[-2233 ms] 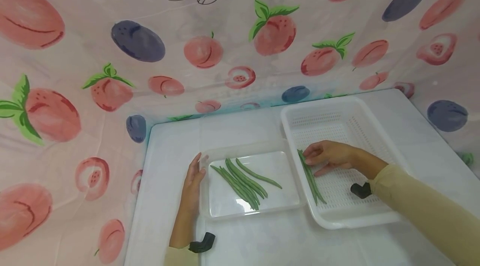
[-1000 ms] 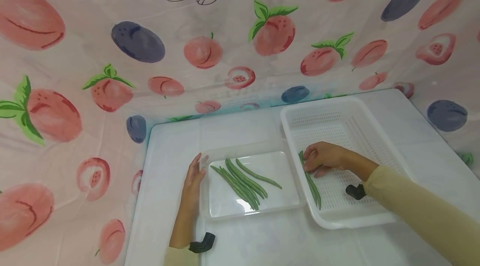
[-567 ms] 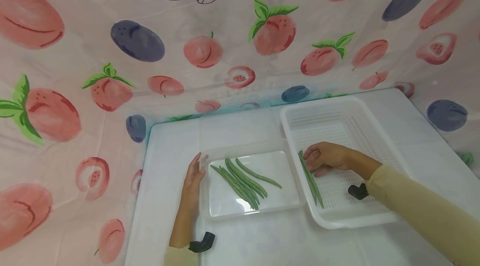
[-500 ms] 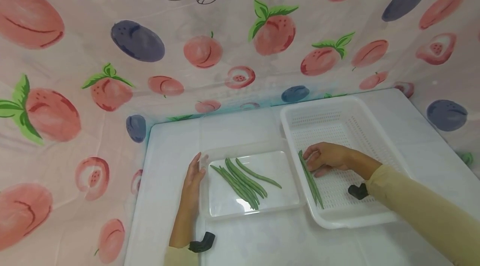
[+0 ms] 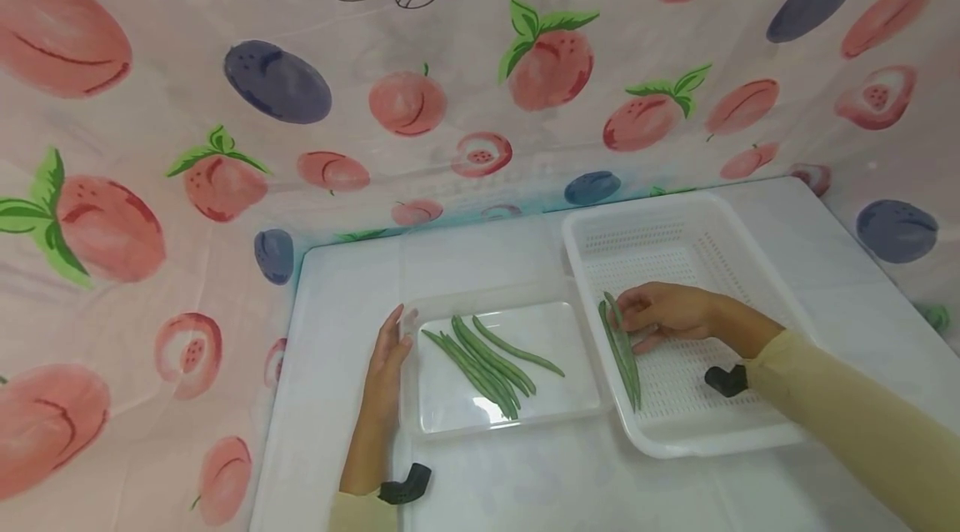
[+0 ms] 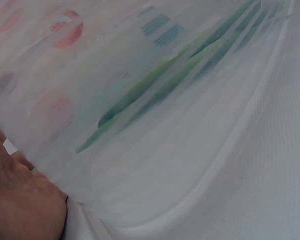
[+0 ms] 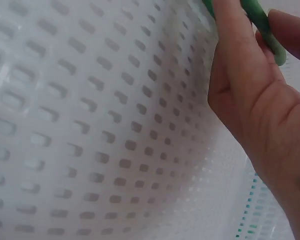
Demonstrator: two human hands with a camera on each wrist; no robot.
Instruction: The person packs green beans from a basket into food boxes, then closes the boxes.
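My right hand (image 5: 670, 311) reaches into the white perforated basket (image 5: 738, 439) and pinches a green bean (image 5: 617, 313) near the basket's left wall. In the right wrist view, this green bean (image 7: 260, 22) lies between thumb and fingers. Another green bean (image 5: 612, 348) lies along that wall. My left hand (image 5: 385, 369) rests against the left side of a clear plastic container (image 5: 502, 433), fingers fairly straight along its wall. Several green beans (image 5: 480, 365) lie inside this container; the left wrist view shows beans (image 6: 165, 80) through its wall.
Both vessels stand side by side on a white table (image 5: 352, 269), the basket's left rim close to the container's right edge. A fruit-printed cloth (image 5: 420, 32) hangs behind and at both sides. A black piece (image 5: 406, 485) sits at each wrist.
My right hand has shifted slightly right, and the bean it pinches has swung away from the one by the basket wall. The left hand and the container have stayed put.
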